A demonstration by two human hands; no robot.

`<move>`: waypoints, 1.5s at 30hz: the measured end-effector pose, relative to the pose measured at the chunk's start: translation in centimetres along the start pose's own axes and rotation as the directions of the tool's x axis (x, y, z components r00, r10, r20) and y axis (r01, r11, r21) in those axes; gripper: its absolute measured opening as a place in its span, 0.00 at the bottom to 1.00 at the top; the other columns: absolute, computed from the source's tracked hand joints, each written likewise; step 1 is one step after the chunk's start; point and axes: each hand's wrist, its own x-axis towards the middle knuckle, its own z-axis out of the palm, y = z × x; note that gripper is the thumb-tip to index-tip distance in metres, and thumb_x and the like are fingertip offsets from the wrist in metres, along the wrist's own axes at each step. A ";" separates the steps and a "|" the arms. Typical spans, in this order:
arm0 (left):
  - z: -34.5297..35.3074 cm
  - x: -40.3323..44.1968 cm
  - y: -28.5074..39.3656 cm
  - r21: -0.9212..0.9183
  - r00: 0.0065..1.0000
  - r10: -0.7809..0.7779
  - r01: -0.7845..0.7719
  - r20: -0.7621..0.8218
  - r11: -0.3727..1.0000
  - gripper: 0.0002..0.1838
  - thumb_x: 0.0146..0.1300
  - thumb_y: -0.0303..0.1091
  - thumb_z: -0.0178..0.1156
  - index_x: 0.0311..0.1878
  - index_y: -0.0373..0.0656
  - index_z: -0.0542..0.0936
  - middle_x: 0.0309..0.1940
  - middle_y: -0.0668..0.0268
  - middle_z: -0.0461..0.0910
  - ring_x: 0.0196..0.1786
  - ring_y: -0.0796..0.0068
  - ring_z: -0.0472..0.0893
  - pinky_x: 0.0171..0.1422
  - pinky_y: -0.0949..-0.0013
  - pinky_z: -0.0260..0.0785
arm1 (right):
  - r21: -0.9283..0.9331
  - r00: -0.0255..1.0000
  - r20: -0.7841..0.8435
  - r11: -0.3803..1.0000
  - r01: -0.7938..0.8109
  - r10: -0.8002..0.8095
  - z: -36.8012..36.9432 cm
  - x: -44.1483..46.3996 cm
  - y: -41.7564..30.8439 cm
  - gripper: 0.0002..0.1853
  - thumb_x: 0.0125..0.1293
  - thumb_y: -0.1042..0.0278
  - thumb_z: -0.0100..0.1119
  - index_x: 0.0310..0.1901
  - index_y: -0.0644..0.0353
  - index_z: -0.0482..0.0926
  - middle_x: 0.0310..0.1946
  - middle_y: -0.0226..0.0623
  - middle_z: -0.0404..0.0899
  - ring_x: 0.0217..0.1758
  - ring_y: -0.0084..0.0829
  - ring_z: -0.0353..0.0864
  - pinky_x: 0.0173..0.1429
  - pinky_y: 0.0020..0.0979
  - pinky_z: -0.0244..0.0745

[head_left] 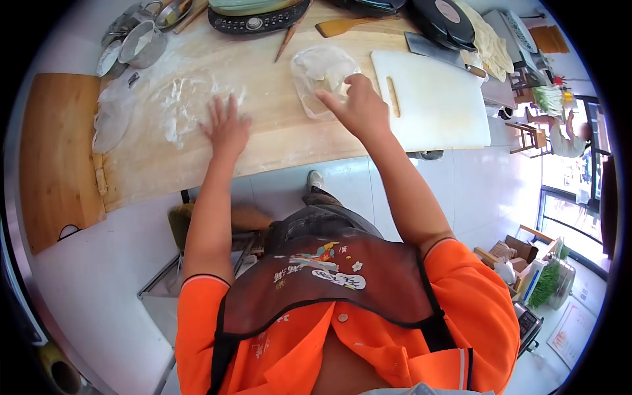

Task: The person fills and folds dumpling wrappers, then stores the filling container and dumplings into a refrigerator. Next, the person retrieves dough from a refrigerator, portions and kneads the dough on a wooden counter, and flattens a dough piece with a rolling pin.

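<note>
My left hand lies with its fingers spread on the wooden work board, beside a patch of white flour. My right hand is over the near right side of a clear plastic bag. Its thumb and forefinger are apart, and I see nothing gripped between them. What lies inside the bag is hard to make out. Just right of this hand is a white cutting board with a handle slot.
A cleaver lies along the cutting board's far edge. Behind stand a black-lidded pan, a wooden spatula and an appliance with a dial. Metal bowls and another plastic bag are at the left. A person sits far right.
</note>
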 end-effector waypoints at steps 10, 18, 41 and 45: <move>-4.9 7.3 15.9 -0.946 0.908 0.417 -0.160 -0.030 0.280 0.14 0.66 0.31 0.58 0.52 0.36 0.82 0.53 0.49 0.81 0.57 0.53 0.81 0.63 0.60 0.71 | 0.832 0.739 0.554 -0.236 -0.502 0.383 2.8 3.9 4.4 0.08 0.73 0.71 0.45 0.48 0.56 0.73 0.36 0.28 0.75 0.36 0.25 0.74 0.42 0.31 0.72; -7.3 6.2 15.9 -0.842 0.719 0.488 0.536 0.496 0.066 0.27 0.68 0.37 0.60 0.68 0.45 0.68 0.62 0.49 0.74 0.64 0.56 0.77 0.63 0.53 0.72 | 0.868 0.852 0.496 -0.100 -0.486 0.164 -0.2 5.9 0.6 0.08 0.77 0.63 0.48 0.46 0.57 0.74 0.31 0.26 0.69 0.31 0.21 0.67 0.38 0.28 0.69; -14.6 6.0 4.2 -0.756 0.958 0.102 0.274 0.267 -0.595 0.33 0.57 0.17 0.62 0.67 0.40 0.65 0.58 0.58 0.75 0.60 0.59 0.78 0.64 0.56 0.75 | 0.788 0.855 0.507 0.343 -0.511 0.108 -2.1 8.5 -4.7 0.23 0.75 0.46 0.51 0.55 0.59 0.79 0.40 0.31 0.78 0.33 0.20 0.72 0.35 0.25 0.64; -14.3 6.4 3.0 -0.926 0.966 0.122 0.256 0.230 -0.279 0.47 0.53 0.13 0.64 0.74 0.45 0.53 0.65 0.56 0.67 0.65 0.59 0.74 0.64 0.59 0.75 | 0.678 0.940 0.340 0.690 -0.251 0.009 -4.7 9.1 -8.4 0.38 0.65 0.40 0.63 0.65 0.66 0.72 0.61 0.47 0.76 0.64 0.36 0.75 0.63 0.37 0.69</move>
